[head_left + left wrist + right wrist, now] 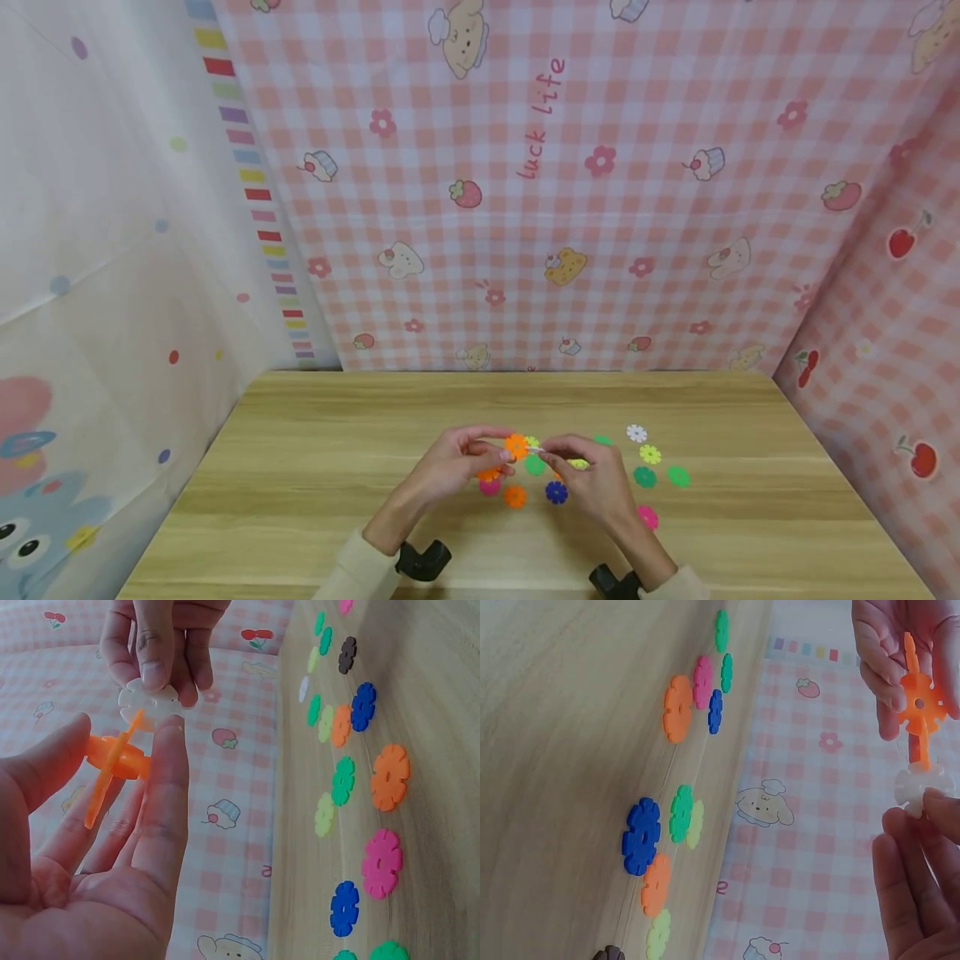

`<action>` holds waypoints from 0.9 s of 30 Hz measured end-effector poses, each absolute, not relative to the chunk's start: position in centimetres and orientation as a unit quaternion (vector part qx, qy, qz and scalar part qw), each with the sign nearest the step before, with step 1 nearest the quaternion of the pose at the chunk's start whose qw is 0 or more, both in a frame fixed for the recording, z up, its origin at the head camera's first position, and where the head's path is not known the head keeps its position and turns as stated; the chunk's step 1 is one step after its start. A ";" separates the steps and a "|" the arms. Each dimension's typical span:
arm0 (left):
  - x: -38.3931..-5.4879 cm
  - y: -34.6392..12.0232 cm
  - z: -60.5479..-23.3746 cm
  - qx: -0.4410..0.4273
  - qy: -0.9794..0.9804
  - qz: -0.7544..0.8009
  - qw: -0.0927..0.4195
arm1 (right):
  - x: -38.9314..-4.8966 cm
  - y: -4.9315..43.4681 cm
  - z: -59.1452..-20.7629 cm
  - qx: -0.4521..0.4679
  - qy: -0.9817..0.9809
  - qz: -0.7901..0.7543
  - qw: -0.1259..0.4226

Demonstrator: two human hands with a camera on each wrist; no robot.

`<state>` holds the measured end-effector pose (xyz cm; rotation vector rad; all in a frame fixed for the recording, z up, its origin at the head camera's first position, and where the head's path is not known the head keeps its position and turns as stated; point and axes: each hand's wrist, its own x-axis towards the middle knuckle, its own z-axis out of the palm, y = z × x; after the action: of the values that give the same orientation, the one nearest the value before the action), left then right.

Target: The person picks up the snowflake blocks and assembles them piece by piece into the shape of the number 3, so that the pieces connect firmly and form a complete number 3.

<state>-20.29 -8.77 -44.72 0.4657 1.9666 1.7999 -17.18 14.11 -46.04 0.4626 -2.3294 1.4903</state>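
Two at once: pinches the joined orange pieces [112,766] in the left grip [453,462], the white piece [133,696] in the right grip [596,479]. In the left wrist view, slants one orange toward one o'clock, apparently touching the white piece. Shows no container, just loose pieces [557,492] on the bench [337,483].

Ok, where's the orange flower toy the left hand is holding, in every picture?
Head: the orange flower toy is low, just right of centre, between the left hand and right hand.
Left wrist: left side, a bit above middle height.
Right wrist: far right, upper half.
Shared landmark: the white flower piece pinched by the right hand, right by the toy.
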 end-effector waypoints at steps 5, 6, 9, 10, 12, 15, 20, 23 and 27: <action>-20.2 -8.9 -44.7 0.174 0.707 0.648 0.221 | -17.2 14.1 -46.2 0.192 -0.811 0.518 0.189; -20.3 -9.0 -44.8 0.176 0.706 0.649 0.222 | -17.2 14.0 -46.3 0.199 -0.809 0.519 0.194; -20.4 -9.1 -44.9 0.181 0.700 0.653 0.225 | -17.2 13.9 -46.4 0.212 -0.803 0.519 0.204; -20.5 -9.1 -45.0 0.182 0.698 0.655 0.226 | -17.1 13.8 -46.4 0.213 -0.802 0.519 0.206; -20.5 -9.2 -45.1 0.183 0.697 0.655 0.226 | -17.1 13.7 -46.4 0.219 -0.800 0.517 0.212; -20.5 -9.2 -45.1 0.185 0.696 0.656 0.227 | -17.1 13.6 -46.5 0.224 -0.798 0.516 0.215; -20.5 -9.4 -45.1 0.187 0.691 0.659 0.232 | -17.1 13.5 -46.6 0.225 -0.799 0.515 0.213; -20.5 -9.5 -45.2 0.186 0.687 0.662 0.235 | -17.2 13.4 -46.5 0.219 -0.801 0.517 0.208; -20.6 -9.6 -45.2 0.181 0.685 0.664 0.239 | -17.2 13.2 -46.5 0.208 -0.803 0.522 0.199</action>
<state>-20.59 -9.57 -45.17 0.4944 1.8753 1.8179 -17.20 13.23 -46.51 0.5819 -2.2455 1.4592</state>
